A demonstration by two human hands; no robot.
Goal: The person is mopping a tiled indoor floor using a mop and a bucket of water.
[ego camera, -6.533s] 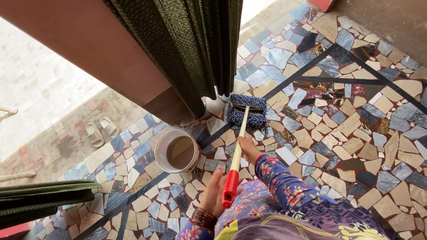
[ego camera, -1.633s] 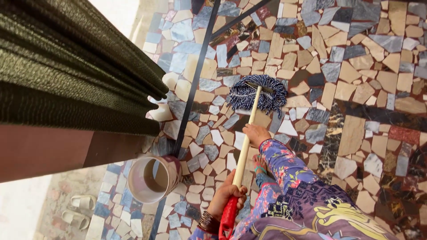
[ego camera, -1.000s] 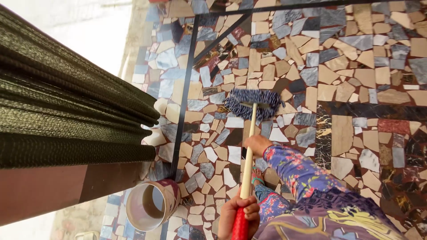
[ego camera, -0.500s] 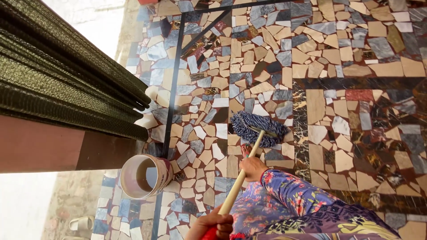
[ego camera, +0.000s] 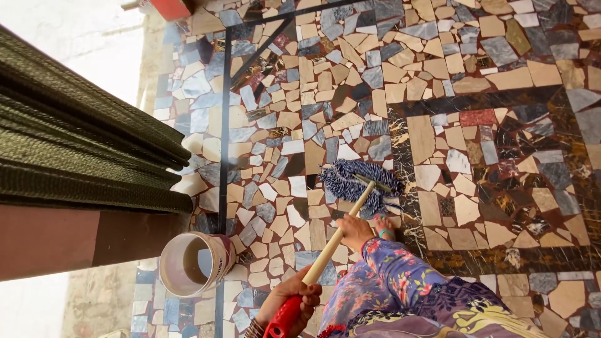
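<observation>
My left hand (ego camera: pixel 289 299) is closed around the mop handle (ego camera: pixel 335 239) at the joint between the pale wooden shaft and the red grip (ego camera: pixel 282 319), fingers wrapped over the top. Bangles show at that wrist. My right hand (ego camera: pixel 354 229) is clamped on the same shaft further down, close to the mop head, with the floral sleeve (ego camera: pixel 400 275) running back from it toward my body. The two hands are apart along the shaft, the left high and near me, the right low and forward. The handle slopes up and to the right in view, from the red grip at the bottom edge to the head.

The mop head (ego camera: pixel 355 183), blue and white cord strands, lies flat on the floor just ahead of my right hand. A foot in a teal-strapped sandal (ego camera: pixel 383 226) stands just beside the strands, to their lower right.

The floor (ego camera: pixel 501 156) is a mosaic of broken stone pieces in beige, grey, brown and dark red, divided by thin dark strips (ego camera: pixel 223 125). A pale round bucket (ego camera: pixel 191 263), open top facing the camera, stands on the floor to the left of the handle, apart from it. A dark green pleated curtain (ego camera: pixel 81 156) hangs at the left, above a reddish-brown wall face (ego camera: pixel 62 241). Bright ground lies beyond the floor's left edge.
</observation>
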